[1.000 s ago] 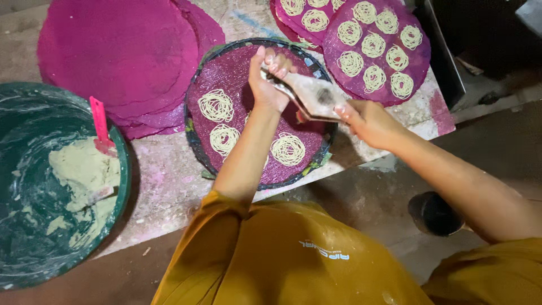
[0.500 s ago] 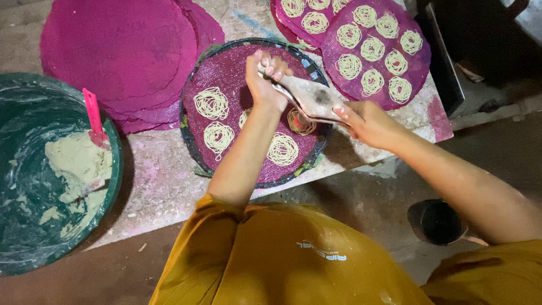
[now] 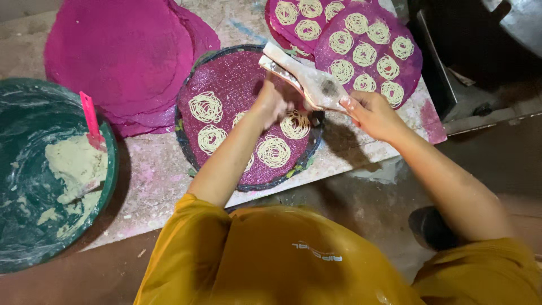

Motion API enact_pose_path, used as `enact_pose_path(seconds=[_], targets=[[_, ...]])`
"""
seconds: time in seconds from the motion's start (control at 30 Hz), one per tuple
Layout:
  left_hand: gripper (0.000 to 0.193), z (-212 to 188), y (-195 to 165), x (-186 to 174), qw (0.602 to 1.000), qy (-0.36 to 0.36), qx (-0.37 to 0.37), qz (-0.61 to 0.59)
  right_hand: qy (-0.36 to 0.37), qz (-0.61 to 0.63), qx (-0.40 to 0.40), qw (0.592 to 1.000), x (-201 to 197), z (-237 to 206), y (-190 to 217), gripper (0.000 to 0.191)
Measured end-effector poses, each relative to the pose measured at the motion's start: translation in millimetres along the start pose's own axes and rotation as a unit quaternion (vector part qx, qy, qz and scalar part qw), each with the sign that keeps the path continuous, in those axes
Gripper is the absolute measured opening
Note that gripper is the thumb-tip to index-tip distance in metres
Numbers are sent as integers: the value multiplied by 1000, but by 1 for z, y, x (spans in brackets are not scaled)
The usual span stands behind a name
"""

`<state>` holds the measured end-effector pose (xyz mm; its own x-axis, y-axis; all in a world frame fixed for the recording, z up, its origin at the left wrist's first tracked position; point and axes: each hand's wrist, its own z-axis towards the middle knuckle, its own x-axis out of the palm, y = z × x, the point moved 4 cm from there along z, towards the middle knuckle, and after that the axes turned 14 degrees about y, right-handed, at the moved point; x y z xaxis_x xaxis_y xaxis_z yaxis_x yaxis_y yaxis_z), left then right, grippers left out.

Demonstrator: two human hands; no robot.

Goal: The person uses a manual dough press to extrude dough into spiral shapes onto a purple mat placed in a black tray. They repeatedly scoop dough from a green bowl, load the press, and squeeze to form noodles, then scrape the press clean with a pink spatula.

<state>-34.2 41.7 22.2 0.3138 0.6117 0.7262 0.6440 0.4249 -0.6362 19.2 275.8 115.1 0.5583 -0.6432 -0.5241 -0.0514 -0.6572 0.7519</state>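
A round purple woven tray [image 3: 226, 79] lies on the dusty white slab and carries several pale coiled noodle nests [image 3: 206, 107]. Above its right side I hold a flour-dusted metal noodle press [image 3: 316, 85], tilted from upper left to lower right. My left hand [image 3: 274, 101] is closed on the press from below, over a fresh nest [image 3: 294, 125]. My right hand [image 3: 372, 113] grips the press's near end by the tray's right rim.
A green basin [image 3: 17, 113] with pale dough and a pink spatula [image 3: 90, 121] sits at the left. Bare purple mats [image 3: 118, 51] are stacked at the back left. Two filled trays [image 3: 367, 51] lie at the back right, next to a dark box [image 3: 468, 62].
The press and both hands have shifted along the tray's right side, and another noodle nest now lies on the tray beneath them.
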Motion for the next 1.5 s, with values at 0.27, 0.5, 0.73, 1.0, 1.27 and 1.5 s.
enact_pose_path(seconds=[0.27, 0.5, 0.73, 1.0, 1.27, 1.5], targets=[[92, -2, 24, -26, 944, -38, 51, 324, -112, -22, -80, 990, 0, 20, -38, 38], [76, -68, 4, 8, 603, -105, -28, 790, -100, 87, -73, 988, 8, 18, -42, 35], [33, -193, -71, 116, 523, -55, 310, 792, 17, -137, -254, 957, 42, -55, 125, 32], [24, -313, -61, 139, 647, 170, -31, 743, 69, -448, -643, 617, 100, -93, 299, 31], [21, -409, -29, 36, 596, 18, -69, 800, 505, -145, -437, 730, 208, -50, 298, 47], [37, -555, -58, -93, 870, -213, 61, 441, 294, -264, -593, 701, 202, -4, 343, 35]])
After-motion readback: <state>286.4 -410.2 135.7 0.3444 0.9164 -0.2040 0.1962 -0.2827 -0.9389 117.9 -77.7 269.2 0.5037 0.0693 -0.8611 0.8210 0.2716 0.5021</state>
